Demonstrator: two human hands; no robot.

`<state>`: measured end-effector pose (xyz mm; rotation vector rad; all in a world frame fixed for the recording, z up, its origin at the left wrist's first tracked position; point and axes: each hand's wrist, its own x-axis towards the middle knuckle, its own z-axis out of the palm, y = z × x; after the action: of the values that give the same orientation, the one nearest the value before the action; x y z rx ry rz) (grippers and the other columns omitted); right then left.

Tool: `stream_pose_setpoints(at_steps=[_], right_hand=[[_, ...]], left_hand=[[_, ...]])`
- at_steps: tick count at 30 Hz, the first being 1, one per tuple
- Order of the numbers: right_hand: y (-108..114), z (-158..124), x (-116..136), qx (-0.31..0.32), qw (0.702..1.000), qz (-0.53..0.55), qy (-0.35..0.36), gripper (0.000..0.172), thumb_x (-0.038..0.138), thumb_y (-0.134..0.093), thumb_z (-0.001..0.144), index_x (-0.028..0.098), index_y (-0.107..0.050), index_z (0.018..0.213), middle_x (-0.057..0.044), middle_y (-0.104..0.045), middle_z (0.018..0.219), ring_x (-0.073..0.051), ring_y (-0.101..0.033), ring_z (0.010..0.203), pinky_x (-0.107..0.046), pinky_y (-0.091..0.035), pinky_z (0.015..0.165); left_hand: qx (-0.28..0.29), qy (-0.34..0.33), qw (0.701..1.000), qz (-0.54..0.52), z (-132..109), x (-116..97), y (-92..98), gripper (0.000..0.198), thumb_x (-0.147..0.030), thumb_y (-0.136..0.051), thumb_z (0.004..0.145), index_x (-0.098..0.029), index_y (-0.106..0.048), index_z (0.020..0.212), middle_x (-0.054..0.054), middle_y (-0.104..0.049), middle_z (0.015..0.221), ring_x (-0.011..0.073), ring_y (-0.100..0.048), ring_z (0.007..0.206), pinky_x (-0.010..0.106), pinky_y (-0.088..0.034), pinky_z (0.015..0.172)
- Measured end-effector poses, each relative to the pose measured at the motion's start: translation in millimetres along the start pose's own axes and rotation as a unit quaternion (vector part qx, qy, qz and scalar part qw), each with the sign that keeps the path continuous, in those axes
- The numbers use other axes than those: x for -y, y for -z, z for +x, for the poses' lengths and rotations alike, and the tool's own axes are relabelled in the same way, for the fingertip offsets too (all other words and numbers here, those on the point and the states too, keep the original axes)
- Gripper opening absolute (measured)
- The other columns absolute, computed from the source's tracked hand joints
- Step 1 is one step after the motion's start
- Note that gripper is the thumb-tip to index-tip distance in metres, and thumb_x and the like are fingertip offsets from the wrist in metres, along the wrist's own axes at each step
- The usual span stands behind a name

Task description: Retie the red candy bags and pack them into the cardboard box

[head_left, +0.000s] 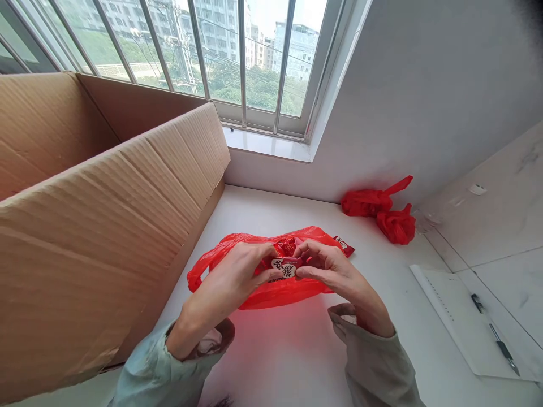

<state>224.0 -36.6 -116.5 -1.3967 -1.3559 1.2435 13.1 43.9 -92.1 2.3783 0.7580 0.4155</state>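
Both of my hands meet over a red plastic bag (275, 297) that lies spread on the white table. Between them is a small red packet (286, 267) with black characters on a white patch. My left hand (246, 265) pinches its left end between thumb and fingers. At the right end, my right hand (326, 265) grips it with thumb and fingertips. More red wrapping shows just behind the packet, inside the bag. Another red packet (344, 246) rests beside the bag, to the right of my right hand.
A large open cardboard box (127, 226) stands at the left. Two tied red bags (367, 202) (397, 225) sit by the wall. At the right lie a paper pad (449, 316), a pen (504, 349) and a black cap-like item (477, 303). A barred window is behind.
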Motion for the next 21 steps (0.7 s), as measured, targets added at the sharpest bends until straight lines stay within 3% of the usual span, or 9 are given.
stream_pose_setpoints(at_steps=[5, 11, 15, 19, 21], right_hand=[[-2, -2, 2, 0.038, 0.999, 0.014, -0.019, 0.012, 0.024, -0.069, 0.081, 0.021, -0.065, 0.092, 0.003, -0.064, 0.079, -0.013, -0.061, 0.073, -0.024, -0.043, 0.064], [0, -9, 8, 0.102, 0.994, -0.022, -0.015, 0.008, 0.028, -0.065, 0.084, 0.020, -0.065, 0.087, 0.001, -0.068, 0.079, -0.015, -0.064, 0.076, -0.024, -0.047, 0.067], [2, -14, 12, 0.112, 0.989, -0.092, -0.010, 0.004, 0.024, -0.061, 0.086, 0.021, -0.063, 0.085, 0.003, -0.068, 0.077, -0.013, -0.059, 0.072, -0.023, -0.041, 0.063], [3, -16, 8, 0.056, 0.977, -0.201, -0.041, 0.006, 0.020, -0.057, 0.085, 0.022, -0.059, 0.080, 0.004, -0.062, 0.071, -0.013, -0.052, 0.067, -0.024, -0.034, 0.060], [1, -13, 2, -0.005, 0.963, -0.262, -0.063, 0.010, 0.021, -0.056, 0.085, 0.022, -0.056, 0.076, 0.004, -0.058, 0.066, -0.014, -0.049, 0.063, -0.025, -0.032, 0.058]], left_hand=[[0.035, 0.074, 0.997, -0.012, 3, -9, 5.6, 0.019, -0.018, -0.058, 0.088, -0.020, -0.064, 0.070, -0.006, -0.061, 0.061, 0.0110, -0.051, 0.057, 0.023, -0.033, 0.053], [0.061, 0.031, 0.998, 0.005, -3, -14, 5.0, 0.026, -0.013, -0.060, 0.084, -0.018, -0.060, 0.059, -0.007, -0.053, 0.052, 0.0085, -0.041, 0.049, 0.023, -0.027, 0.049], [0.099, 0.020, 0.995, 0.018, -5, -19, 6.6, 0.032, -0.014, -0.051, 0.091, -0.019, -0.059, 0.060, -0.006, -0.052, 0.053, 0.0095, -0.039, 0.049, 0.025, -0.027, 0.049], [0.032, 0.031, 0.986, 0.161, -12, -21, 10.1, 0.038, -0.017, -0.041, 0.097, -0.019, -0.053, 0.061, -0.005, -0.044, 0.053, 0.0126, -0.036, 0.049, 0.030, -0.022, 0.048], [-0.021, 0.008, 0.980, 0.198, -19, -23, 13.3, 0.033, -0.014, -0.040, 0.097, -0.020, -0.058, 0.070, -0.003, -0.051, 0.058, 0.0141, -0.044, 0.051, 0.029, -0.028, 0.049]])
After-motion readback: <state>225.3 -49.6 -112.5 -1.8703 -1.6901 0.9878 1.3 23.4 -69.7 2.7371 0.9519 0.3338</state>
